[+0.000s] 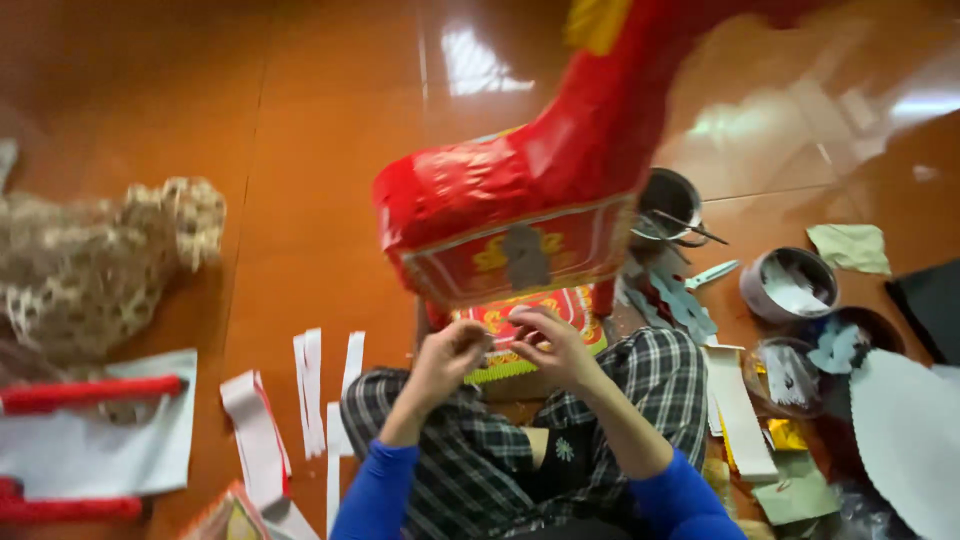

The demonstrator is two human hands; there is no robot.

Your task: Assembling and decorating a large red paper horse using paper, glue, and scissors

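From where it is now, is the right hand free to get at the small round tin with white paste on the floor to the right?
Probably yes. The right hand is beside the left hand under the red paper figure, while the round tin sits open on the floor to its right, with only flat paper scraps between.

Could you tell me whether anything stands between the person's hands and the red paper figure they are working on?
Nothing visible does: the left hand and right hand are right under the red paper figure, at its patterned panel.
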